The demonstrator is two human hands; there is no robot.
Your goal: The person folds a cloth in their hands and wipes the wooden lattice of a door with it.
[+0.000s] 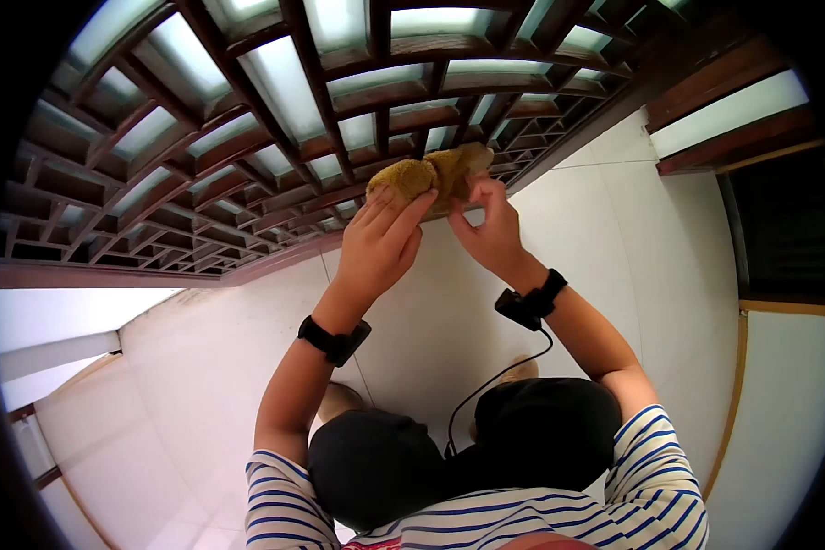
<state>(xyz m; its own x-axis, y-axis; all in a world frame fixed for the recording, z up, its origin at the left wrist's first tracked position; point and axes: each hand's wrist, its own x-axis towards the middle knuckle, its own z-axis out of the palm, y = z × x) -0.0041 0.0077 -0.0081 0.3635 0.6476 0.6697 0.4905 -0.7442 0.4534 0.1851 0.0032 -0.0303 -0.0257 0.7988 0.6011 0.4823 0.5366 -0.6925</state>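
A yellow-brown cloth [401,179] lies bunched against the lower part of a dark wooden lattice [275,156]. Over its left part, the fingers of my left hand [380,236] are wrapped, pressing it to the lattice bars. My right hand [490,225] pinches the right part of the same cloth, thumb and index finger curled together. Part of the cloth hides the bars behind it. Pale panes show through the openings of the lattice.
Light floor tiles [412,284] lie below the lattice. A dark wooden frame with a pale panel [733,115] stands at the right. Each wrist wears a black band with a box, and a cable [486,385] hangs from the right one.
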